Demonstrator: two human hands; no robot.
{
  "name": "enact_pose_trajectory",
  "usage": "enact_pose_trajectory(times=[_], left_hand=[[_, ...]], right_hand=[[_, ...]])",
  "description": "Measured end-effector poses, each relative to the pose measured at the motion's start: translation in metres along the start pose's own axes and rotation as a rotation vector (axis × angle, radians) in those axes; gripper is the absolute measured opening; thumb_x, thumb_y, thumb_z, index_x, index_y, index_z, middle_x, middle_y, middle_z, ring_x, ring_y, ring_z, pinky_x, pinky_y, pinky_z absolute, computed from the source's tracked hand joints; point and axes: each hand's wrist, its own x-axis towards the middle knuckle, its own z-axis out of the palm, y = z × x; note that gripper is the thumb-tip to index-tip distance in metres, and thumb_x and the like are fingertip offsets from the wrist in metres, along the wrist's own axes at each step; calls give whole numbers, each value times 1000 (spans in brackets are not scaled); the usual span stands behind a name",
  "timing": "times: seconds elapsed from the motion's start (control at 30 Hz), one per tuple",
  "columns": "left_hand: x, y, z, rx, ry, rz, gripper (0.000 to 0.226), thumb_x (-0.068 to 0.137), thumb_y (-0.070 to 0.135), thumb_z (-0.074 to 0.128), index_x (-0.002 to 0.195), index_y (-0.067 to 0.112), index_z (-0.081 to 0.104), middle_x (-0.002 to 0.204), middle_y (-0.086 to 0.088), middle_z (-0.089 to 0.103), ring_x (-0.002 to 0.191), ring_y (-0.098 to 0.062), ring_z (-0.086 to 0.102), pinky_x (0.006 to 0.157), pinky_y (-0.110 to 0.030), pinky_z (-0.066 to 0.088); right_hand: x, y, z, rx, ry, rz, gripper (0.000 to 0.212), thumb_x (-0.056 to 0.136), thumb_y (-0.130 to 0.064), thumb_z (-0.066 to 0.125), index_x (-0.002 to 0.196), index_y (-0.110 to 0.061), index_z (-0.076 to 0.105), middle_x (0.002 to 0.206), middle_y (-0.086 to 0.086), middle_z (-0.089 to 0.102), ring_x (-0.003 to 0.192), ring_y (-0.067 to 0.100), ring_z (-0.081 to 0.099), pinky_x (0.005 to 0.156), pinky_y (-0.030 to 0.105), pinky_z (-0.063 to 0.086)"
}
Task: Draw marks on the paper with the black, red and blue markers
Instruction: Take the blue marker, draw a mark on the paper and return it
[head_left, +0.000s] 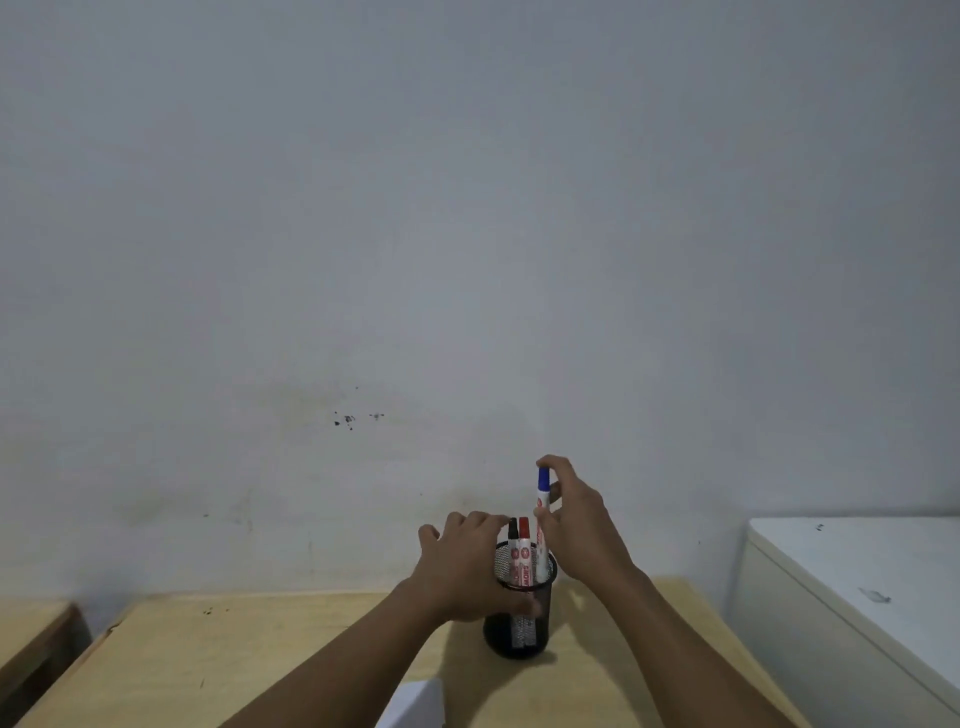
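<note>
Head view is looking at a wooden tabletop (260, 654) against a pale wall (467, 208). Right hand (582, 525) is pinching the blue marker (543, 512) between thumb and fingers, cap up, holding it upright with its lower end reaching down inside the black mesh cup (517, 623). Left hand (467, 566) is wrapping around the near left side of that cup, fingers spreading toward the rim, gripping the mesh. Black marker (513, 535) and red marker (524, 540) are standing in the cup between the two hands, caps up, just left of the blue one. White paper (415, 704) is showing only as a corner at the bottom edge, below the left forearm. White cabinet (857, 597) is sitting well off beyond the right arm.
</note>
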Motion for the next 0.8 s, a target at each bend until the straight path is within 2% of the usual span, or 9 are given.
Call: enact_pose_trajectory(times=[0.07,0.2,0.4,0.53,0.7,0.8], left_hand=[[9,-3,12,0,-60,-8,98,69,71,69,148,29,29,150,0,41,135,-24,34,110,-52,24],[19,-8,28,-26,-71,8,87,74,63,71,146,30,33,145,-1,44,131,-23,38,111,-52,24],[24,-12,34,-56,-7,2,78,78,58,71,143,31,37,140,0,48,129,-23,40,111,-54,22],[22,-11,35,-59,9,7,78,76,59,72,142,30,40,142,0,49,132,-23,39,114,-54,18],[18,-9,31,-25,11,5,83,77,63,70,145,27,37,147,1,46,136,-21,37,116,-54,13],[13,-10,25,-13,15,-10,92,76,67,68,149,25,30,153,1,39,140,-21,32,117,-54,13]], right_hand=[[3,13,11,-38,-55,56,40,99,-16,56,133,-35,45,98,1,64,75,13,66,66,33,60],[3,36,28,-62,-144,107,32,102,-23,49,133,-32,49,95,6,71,78,17,71,72,44,63],[7,42,33,20,-184,135,28,105,-16,42,129,-23,55,98,4,68,77,10,68,71,38,63],[6,43,33,28,-197,125,28,104,-14,40,128,-22,54,102,10,74,81,16,72,66,38,61],[3,39,30,61,-179,113,35,106,-17,38,139,-25,47,114,12,71,84,17,69,76,41,63],[1,31,23,87,-138,94,40,106,-18,37,145,-28,43,130,12,62,96,18,64,87,44,60]])
